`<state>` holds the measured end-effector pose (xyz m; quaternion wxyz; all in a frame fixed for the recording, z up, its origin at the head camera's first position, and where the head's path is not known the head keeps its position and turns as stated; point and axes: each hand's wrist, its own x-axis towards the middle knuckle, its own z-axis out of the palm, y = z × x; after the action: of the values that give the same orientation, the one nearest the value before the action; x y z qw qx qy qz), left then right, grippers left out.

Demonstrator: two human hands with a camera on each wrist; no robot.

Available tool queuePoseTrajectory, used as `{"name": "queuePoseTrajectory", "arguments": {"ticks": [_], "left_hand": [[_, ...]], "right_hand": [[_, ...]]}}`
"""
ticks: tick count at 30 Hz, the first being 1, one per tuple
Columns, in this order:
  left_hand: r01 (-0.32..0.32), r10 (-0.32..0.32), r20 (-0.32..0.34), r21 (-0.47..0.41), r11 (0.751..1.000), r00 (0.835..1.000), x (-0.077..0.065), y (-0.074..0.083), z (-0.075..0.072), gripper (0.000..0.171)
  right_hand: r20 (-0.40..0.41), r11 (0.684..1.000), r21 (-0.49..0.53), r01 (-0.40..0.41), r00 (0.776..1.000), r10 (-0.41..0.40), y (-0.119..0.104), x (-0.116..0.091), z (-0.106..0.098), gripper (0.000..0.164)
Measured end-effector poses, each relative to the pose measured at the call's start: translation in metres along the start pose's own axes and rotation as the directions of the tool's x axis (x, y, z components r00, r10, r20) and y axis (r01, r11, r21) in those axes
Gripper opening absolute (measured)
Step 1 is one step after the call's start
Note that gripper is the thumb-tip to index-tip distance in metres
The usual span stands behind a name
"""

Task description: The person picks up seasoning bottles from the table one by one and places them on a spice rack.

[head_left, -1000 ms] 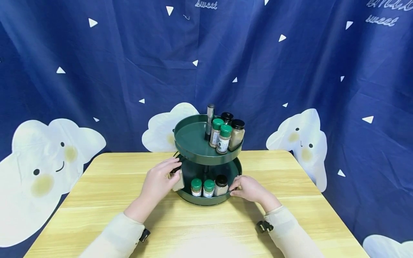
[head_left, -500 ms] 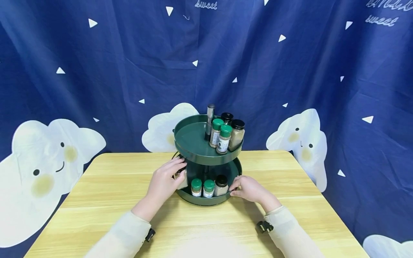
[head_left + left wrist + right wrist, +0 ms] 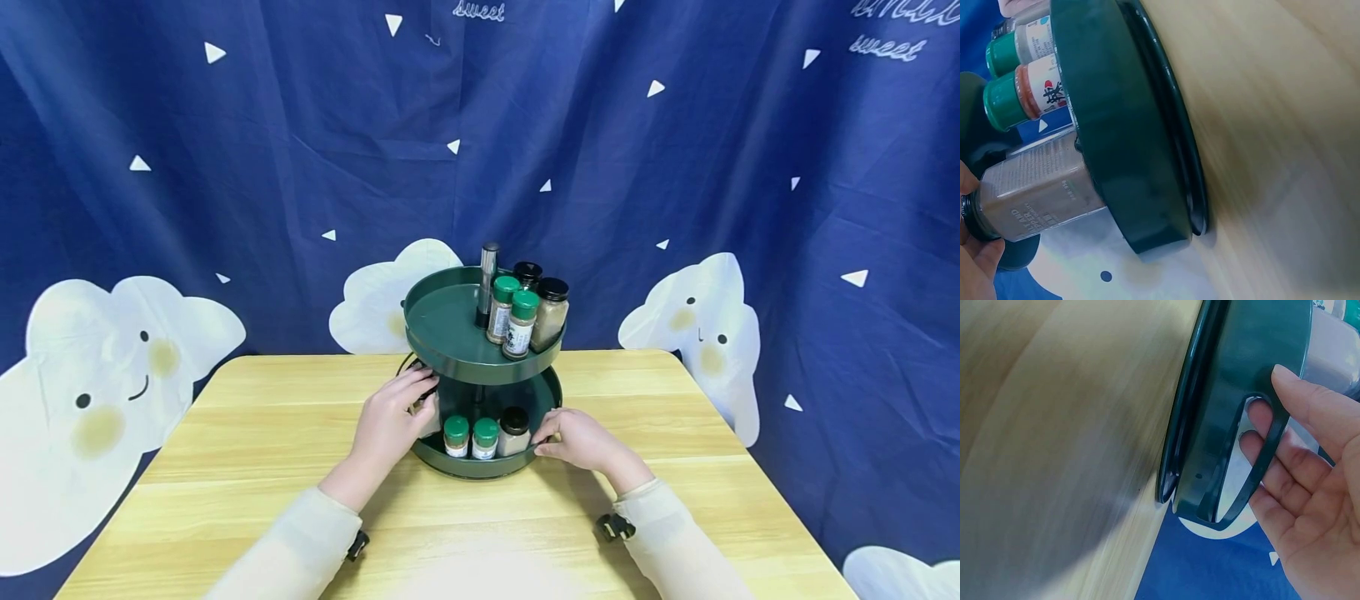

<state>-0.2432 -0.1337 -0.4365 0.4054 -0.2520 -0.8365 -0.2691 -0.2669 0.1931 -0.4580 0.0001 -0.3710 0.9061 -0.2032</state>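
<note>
A two-tier dark green rotating spice rack stands on the table. My left hand (image 3: 390, 421) pinches the black lid of a square spice jar (image 3: 1041, 187) with pale grey-brown powder. This jar is at the left rim of the lower tray (image 3: 468, 471), its base partly hidden behind the tray's wall. My right hand (image 3: 581, 437) grips the lower tray's right rim, fingers through the oblong handle slot (image 3: 1235, 475) and thumb on the wall. Between the hands, two green-capped shakers (image 3: 456, 437) and a black-lidded jar (image 3: 513, 433) stand in the lower tray.
The upper tray (image 3: 442, 321) overhangs the lower one and carries green-capped shakers (image 3: 519, 329) and black-lidded jars (image 3: 551, 317) on its right side. A metal post (image 3: 487, 279) rises through it. Behind the wooden table (image 3: 285, 433) hangs a blue curtain (image 3: 300, 150).
My left hand has moved right with the jar, from outside the lower tray's left edge to over its rim. The right hand and the rack have stayed still.
</note>
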Motion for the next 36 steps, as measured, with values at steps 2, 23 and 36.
{"name": "queuePoseTrajectory", "arguments": {"ticks": [2, 23, 36], "left_hand": [[-0.003, 0.003, 0.005, 0.002, 1.0, 1.0, -0.001, -0.001, 0.002, 0.023], [0.027, -0.031, 0.076, 0.054, 0.998, 0.997, -0.011, 0.005, 0.005, 0.02], [0.034, -0.043, 0.125, 0.079, 0.996, 0.991, -0.015, 0.014, 0.006, 0.023]], "right_hand": [[0.001, 1.0, -0.004, 0.001, 1.0, -0.001, 0.0, 0.0, 0.0, 0.008], [-0.001, 1.0, -0.01, 0.014, 1.0, -0.014, -0.001, 0.001, -0.001, 0.008], [0.0, 1.0, -0.002, 0.0, 1.0, 0.0, -0.001, 0.0, 0.0, 0.007]]}}
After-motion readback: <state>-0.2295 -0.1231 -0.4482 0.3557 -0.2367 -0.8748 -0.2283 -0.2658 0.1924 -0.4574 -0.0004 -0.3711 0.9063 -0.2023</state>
